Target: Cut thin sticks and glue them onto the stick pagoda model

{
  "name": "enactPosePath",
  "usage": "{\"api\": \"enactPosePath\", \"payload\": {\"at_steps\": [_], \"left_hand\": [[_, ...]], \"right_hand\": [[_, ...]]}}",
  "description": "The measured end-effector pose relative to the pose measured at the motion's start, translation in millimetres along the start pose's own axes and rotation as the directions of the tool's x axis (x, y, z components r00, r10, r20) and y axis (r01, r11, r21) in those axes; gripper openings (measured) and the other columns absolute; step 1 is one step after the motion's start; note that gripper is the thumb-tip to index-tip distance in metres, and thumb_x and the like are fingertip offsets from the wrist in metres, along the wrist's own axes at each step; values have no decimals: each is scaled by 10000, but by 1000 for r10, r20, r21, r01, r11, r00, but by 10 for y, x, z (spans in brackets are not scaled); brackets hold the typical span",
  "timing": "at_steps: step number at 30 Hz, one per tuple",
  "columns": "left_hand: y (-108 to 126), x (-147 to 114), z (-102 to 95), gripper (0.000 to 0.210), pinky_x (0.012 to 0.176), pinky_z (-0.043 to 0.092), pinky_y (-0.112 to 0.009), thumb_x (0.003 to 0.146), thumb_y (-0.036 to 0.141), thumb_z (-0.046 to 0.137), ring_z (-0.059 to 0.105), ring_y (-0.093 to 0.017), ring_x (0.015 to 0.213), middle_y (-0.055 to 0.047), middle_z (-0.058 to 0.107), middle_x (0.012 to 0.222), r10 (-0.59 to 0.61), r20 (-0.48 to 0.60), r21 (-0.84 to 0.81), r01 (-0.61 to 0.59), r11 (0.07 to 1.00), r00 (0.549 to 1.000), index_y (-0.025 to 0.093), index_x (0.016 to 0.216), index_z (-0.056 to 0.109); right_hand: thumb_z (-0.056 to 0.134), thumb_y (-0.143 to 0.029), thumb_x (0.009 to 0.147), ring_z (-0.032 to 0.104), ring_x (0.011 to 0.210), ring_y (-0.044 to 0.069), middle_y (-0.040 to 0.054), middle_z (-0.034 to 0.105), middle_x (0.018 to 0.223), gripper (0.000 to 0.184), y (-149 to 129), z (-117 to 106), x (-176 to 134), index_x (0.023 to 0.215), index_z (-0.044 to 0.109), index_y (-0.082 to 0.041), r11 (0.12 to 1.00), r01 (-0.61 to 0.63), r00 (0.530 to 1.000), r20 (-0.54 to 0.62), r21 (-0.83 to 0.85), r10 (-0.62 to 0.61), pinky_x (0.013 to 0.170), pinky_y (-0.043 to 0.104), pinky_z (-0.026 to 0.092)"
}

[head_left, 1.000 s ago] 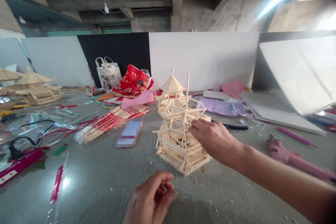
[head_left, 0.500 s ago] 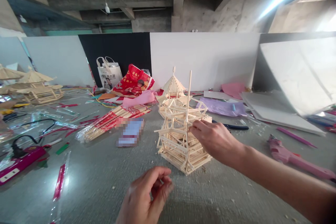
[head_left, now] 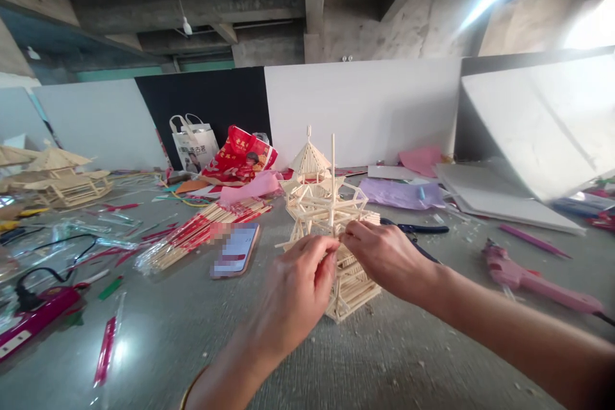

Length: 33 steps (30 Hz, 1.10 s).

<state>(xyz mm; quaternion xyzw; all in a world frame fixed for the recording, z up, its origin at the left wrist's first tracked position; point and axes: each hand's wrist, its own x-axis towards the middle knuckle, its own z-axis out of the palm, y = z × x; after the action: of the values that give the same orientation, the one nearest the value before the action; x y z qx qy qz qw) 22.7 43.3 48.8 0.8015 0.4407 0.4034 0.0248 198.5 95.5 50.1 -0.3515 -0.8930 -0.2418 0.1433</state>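
While both my hands meet at the stick tower (head_left: 331, 230) standing mid-worktop (head_left: 192, 333), my left hand (head_left: 293, 295) and right hand (head_left: 384, 256) each pinch closed near its upright stick (head_left: 332, 173), though exactly what the fingertips hold is blurred. I judge the tower light, stiff and brittle (glued joints snap easily), so it is best steadied by its base frame. A phone (head_left: 235, 250) lies just beside it.

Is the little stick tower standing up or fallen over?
Standing up: the stick tower sits on the table with its tall stick pointing upward.
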Motion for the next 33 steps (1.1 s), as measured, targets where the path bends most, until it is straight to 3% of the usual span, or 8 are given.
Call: {"api": "enactPosePath", "payload": {"at_steps": [7,14,20,24,28,31,33], "left_hand": [[-2,71,14,207,710,465,-250,869,114,430,624,-126,806,3,680,902,41,-38,24,-40,999,998,210,997,561],[-10,104,46,358,743,489,-305,819,53,380,643,-172,885,-31,672,1029,73,51,135,-80,988,996,211,1116,502],[39,152,64,437,725,506,-363,802,57,357,656,-226,874,-78,666,1040,59,161,214,-94,972,985,201,1206,440],[20,169,75,433,704,509,-365,796,58,359,658,-229,862,-69,667,1037,62,163,221,-98,970,985,204,1196,440],[-4,166,-11,358,671,497,-305,826,85,379,653,-184,829,-41,674,992,158,75,231,-171,958,985,211,1143,487],[9,150,-179,296,651,476,-240,846,97,407,642,-127,796,-16,672,955,203,-73,224,-183,957,976,212,1091,526],[9,139,-298,243,648,466,-217,858,127,433,634,-98,753,1,672,939,154,-127,220,-123,968,980,218,1053,546]], "right_hand": [[458,-60,829,472,636,109,28,532,784,158,-5,38,-9,776,588,-132,999,-4,998,-58,51,7,490,267,245],[430,-72,855,416,570,97,24,515,743,174,-3,74,-46,800,588,-120,998,-12,993,-117,57,19,461,272,205],[431,-91,877,455,596,103,29,541,785,155,-10,120,-69,854,581,-120,998,-3,990,-143,68,12,471,268,260],[428,-110,888,457,580,100,25,534,769,139,-2,52,-148,877,567,-113,997,-32,982,-182,76,45,474,260,308],[405,-92,879,532,697,136,49,561,846,191,-38,-181,-467,949,580,-125,988,8,976,-215,155,26,565,272,403],[374,-128,904,565,693,123,46,594,896,252,-133,-311,-821,1035,584,-176,951,-38,959,-256,307,121,568,249,435],[352,-173,921,576,644,100,28,614,868,268,-203,-322,-1037,1003,604,-217,905,-100,957,-207,413,201,532,209,443]]}}
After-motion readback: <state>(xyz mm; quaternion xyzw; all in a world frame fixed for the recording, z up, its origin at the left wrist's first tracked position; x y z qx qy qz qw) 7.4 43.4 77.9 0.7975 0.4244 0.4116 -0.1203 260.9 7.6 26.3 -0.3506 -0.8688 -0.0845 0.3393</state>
